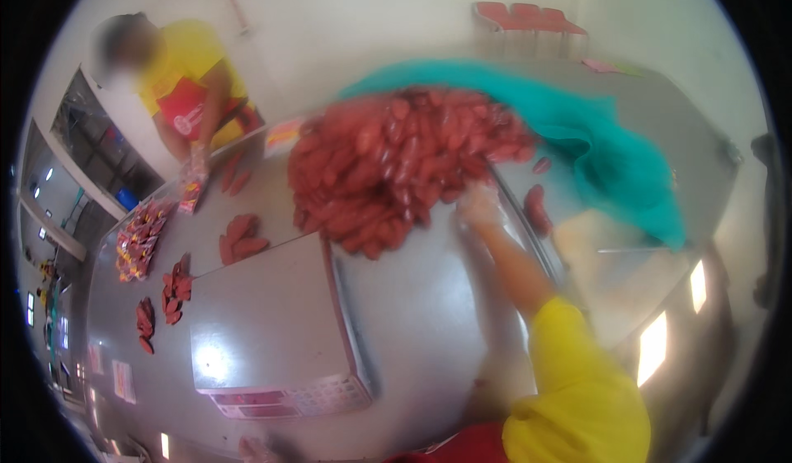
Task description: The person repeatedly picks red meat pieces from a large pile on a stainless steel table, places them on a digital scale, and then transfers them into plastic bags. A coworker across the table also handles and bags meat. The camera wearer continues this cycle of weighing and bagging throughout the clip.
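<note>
A large heap of reddish sausages (396, 160) lies on a steel table (421, 296). My right hand (481, 206), in a clear thin glove, reaches to the heap's lower right edge; whether its fingers hold a sausage cannot be told. Near the bottom edge, left of centre, my left hand (255, 449) shows only in part, beside the front of a digital scale (266, 320); its fingers are too cut off to read. The scale's steel platform is bare, with a few sausages (241, 239) just behind it.
Teal netting (594, 153) lies behind and right of the heap. Loose sausages (538, 209) lie at the right. Small sausage piles (176, 289) and packed bags (141, 240) are at the left. Across the table a co-worker (198, 85) handles a pack. Red chairs (526, 18) stand behind.
</note>
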A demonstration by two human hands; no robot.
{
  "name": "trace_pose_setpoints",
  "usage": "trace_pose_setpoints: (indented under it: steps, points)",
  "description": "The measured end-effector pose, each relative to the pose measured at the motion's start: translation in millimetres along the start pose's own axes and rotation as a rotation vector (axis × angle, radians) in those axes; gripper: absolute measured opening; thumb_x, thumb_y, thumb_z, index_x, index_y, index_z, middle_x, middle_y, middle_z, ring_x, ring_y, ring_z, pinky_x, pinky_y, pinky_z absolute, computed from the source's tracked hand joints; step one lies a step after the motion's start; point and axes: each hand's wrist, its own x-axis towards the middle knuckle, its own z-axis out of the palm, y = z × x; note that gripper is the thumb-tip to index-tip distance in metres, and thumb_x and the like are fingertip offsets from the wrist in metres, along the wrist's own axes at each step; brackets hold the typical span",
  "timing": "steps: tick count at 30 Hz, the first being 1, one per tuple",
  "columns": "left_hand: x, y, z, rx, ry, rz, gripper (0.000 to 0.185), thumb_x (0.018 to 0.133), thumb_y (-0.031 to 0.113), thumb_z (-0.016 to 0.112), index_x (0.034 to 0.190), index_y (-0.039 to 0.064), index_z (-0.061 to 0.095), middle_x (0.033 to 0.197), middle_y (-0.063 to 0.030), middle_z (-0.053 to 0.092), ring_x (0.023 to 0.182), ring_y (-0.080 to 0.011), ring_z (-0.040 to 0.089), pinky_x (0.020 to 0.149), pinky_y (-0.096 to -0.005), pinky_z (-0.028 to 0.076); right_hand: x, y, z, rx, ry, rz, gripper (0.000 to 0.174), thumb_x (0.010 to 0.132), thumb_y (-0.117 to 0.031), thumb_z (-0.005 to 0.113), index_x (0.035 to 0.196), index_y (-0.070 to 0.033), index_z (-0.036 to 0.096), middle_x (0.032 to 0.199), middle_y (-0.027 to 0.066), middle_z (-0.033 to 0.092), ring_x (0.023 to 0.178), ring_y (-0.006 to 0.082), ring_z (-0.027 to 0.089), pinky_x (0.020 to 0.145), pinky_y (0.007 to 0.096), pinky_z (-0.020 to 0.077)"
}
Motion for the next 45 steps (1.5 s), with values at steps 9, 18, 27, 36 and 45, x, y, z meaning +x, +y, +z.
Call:
trace_pose_setpoints:
  steps: [9,18,27,36,45]
  points:
    - [5,-18,7,-0.251,0.008,-0.08,0.04,0.103,0.026,0.052,0.126,-0.007,0.055,0.107,-0.0143,0.06,0.094,-0.0213,0.056,0.087,-0.0331,0.047,-54,-67,-34,-0.142,-0.601,-0.025,0.035,0.089,-0.026,0.061,0.114,-0.003,0.066,0.109,0.0254,0.068,0.107,0.0428,0.064,0.091,0.0447,0.0516]
    - [2,-23,10,-0.303,0.092,-0.022,0.031,0.102,0.02,0.055,0.118,-0.006,0.056,0.094,-0.0083,0.059,0.085,-0.0163,0.055,0.079,-0.0305,0.047,-98,-118,-16,0.202,-0.379,-0.367,0.024,0.081,-0.024,0.067,0.084,-0.001,0.075,0.086,0.0203,0.071,0.086,0.0325,0.07,0.083,0.0411,0.0543]
    - [5,-28,13,-0.333,0.132,0.023,0.028,0.101,0.021,0.056,0.114,-0.005,0.058,0.094,-0.006,0.059,0.083,-0.0139,0.053,0.078,-0.0285,0.046,-126,-327,-41,0.343,-0.752,-0.515,0.025,0.088,-0.025,0.061,0.092,-0.001,0.069,0.09,0.0167,0.071,0.08,0.0345,0.068,0.073,0.0448,0.0525]
    - [-5,-9,5,-0.429,0.12,-0.08,0.026,0.102,0.021,0.056,0.111,-0.003,0.06,0.091,-0.0046,0.058,0.083,-0.0128,0.053,0.075,-0.0288,0.047,-46,-273,1,0.29,-0.066,-0.742,0.018,0.083,-0.014,0.057,0.093,-0.005,0.068,0.08,0.0195,0.068,0.077,0.0369,0.068,0.072,0.0472,0.0549]
    - [-1,-13,3,-0.303,0.093,-0.064,0.029,0.102,0.024,0.055,0.113,-0.002,0.061,0.096,-0.0071,0.061,0.087,-0.0152,0.055,0.079,-0.0306,0.048,-74,-211,53,0.598,-0.442,-0.355,0.026,0.092,-0.021,0.05,0.102,-0.004,0.068,0.093,0.0198,0.07,0.09,0.0324,0.067,0.082,0.0427,0.0537]
